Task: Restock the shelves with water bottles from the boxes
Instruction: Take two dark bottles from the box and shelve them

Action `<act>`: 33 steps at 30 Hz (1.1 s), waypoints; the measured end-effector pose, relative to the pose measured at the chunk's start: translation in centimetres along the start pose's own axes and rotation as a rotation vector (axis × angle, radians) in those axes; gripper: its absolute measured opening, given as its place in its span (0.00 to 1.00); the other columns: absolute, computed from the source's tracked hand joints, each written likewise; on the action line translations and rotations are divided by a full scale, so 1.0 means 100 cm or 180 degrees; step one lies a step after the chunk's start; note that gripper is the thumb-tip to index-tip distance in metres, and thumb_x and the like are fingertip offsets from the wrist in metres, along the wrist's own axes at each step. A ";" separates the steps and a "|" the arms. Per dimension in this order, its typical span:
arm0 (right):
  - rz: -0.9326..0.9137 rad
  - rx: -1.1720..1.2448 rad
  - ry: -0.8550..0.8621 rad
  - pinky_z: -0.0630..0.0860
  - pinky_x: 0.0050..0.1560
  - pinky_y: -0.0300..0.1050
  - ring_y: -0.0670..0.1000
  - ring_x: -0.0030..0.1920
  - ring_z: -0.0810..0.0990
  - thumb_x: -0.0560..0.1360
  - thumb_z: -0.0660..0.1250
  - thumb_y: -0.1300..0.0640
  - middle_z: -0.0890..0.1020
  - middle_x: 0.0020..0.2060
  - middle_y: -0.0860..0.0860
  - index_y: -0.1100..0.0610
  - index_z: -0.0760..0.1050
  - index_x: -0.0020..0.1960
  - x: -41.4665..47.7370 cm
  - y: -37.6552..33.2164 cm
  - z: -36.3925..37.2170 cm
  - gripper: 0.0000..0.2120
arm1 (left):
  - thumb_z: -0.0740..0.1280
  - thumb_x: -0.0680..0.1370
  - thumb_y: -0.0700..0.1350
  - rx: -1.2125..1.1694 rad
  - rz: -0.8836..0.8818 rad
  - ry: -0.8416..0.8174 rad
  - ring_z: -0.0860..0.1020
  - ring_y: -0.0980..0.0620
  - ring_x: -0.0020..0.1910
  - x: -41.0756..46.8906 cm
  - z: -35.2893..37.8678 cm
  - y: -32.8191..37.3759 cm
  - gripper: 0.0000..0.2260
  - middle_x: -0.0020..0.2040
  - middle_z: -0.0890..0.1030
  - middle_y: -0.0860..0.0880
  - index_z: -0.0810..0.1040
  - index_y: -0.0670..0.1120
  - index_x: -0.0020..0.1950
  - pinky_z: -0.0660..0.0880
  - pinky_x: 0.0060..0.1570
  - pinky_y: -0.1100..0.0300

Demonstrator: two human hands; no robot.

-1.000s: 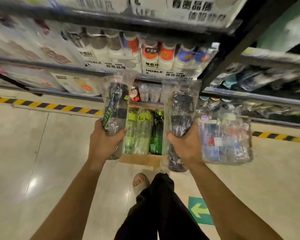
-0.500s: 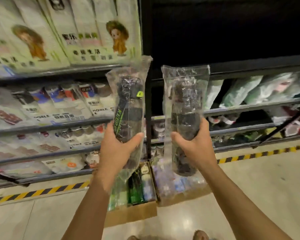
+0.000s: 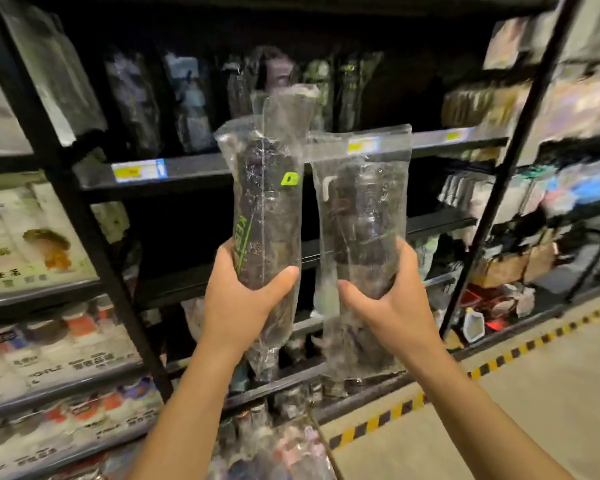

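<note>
Raised higher toward dark shelf (image 3: 194, 169): hands grasping two crinkly clear-bagged cylindrical bottles (image 3: 265, 216).

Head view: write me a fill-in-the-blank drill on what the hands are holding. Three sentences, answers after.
1. The left hand grips a dark bottle whose lettering is ____ in colour.
2. Each held bottle, including the one in the right hand, is sealed in a clear plastic ____.
3. The floor tape along the shelf base is striped black and ____.

Answers: green; bag; yellow
</note>
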State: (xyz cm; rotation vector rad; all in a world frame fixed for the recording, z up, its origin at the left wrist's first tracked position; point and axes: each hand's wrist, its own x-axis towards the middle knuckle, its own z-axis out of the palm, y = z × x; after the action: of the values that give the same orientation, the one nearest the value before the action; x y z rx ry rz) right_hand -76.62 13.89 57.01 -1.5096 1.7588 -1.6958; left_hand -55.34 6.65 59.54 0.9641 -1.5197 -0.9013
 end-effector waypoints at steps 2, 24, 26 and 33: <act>-0.0058 -0.0011 0.0113 0.60 0.64 0.25 0.24 0.68 0.60 0.68 0.77 0.34 0.59 0.70 0.22 0.38 0.50 0.80 0.020 0.004 -0.035 0.50 | 0.79 0.63 0.65 -0.0026 0.0131 -0.0066 0.81 0.65 0.53 0.014 0.036 0.018 0.39 0.57 0.82 0.63 0.70 0.58 0.71 0.78 0.50 0.62; -0.1068 0.0036 0.0753 0.70 0.59 0.24 0.33 0.63 0.75 0.70 0.81 0.49 0.75 0.60 0.27 0.45 0.59 0.77 0.378 0.102 -0.212 0.44 | 0.81 0.64 0.60 -0.0946 0.0883 -0.0118 0.86 0.54 0.46 0.307 0.343 0.074 0.25 0.50 0.86 0.58 0.75 0.61 0.57 0.84 0.46 0.47; -0.1127 0.0151 0.0767 0.73 0.64 0.32 0.37 0.65 0.76 0.70 0.81 0.48 0.76 0.63 0.34 0.47 0.59 0.78 0.412 0.112 -0.218 0.45 | 0.81 0.64 0.59 -0.0981 0.0855 -0.0129 0.87 0.50 0.47 0.334 0.360 0.075 0.26 0.51 0.86 0.57 0.75 0.60 0.57 0.84 0.46 0.41; -0.1568 0.0504 0.0919 0.68 0.58 0.22 0.31 0.63 0.74 0.71 0.81 0.55 0.73 0.58 0.22 0.40 0.61 0.70 0.511 0.131 -0.219 0.38 | 0.82 0.63 0.60 -0.0875 0.1079 0.0152 0.84 0.58 0.55 0.402 0.408 0.073 0.30 0.57 0.84 0.58 0.74 0.64 0.62 0.81 0.56 0.52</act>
State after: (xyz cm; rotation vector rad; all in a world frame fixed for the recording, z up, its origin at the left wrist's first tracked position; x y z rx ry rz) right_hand -121.29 -16.94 74.85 -1.8022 1.3960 -2.3305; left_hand -100.49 -25.55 75.61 0.5070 -1.4198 -0.8084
